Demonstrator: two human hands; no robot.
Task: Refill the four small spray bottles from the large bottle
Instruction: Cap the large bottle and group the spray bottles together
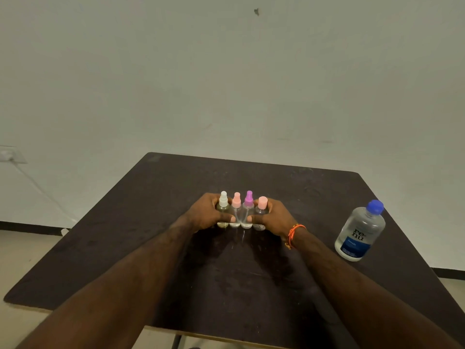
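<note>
Several small clear spray bottles stand upright in a tight row at the middle of the dark table (251, 273): a white-topped bottle (223, 201), a pink-topped bottle (236, 200), a purple-topped bottle (248, 199) and a pink-capped bottle (262, 203). My left hand (205, 212) curls round the left end of the row, thumb across the front. At the other end my right hand (273, 216) curls round the row the same way; its wrist wears an orange band. The large clear bottle (360, 231) with a blue cap and blue label stands apart at the right.
The table's far edge meets a plain pale wall. A wall socket (10, 154) with a cable sits low at the left. The table's right edge runs just beyond the large bottle, and the floor shows at both sides.
</note>
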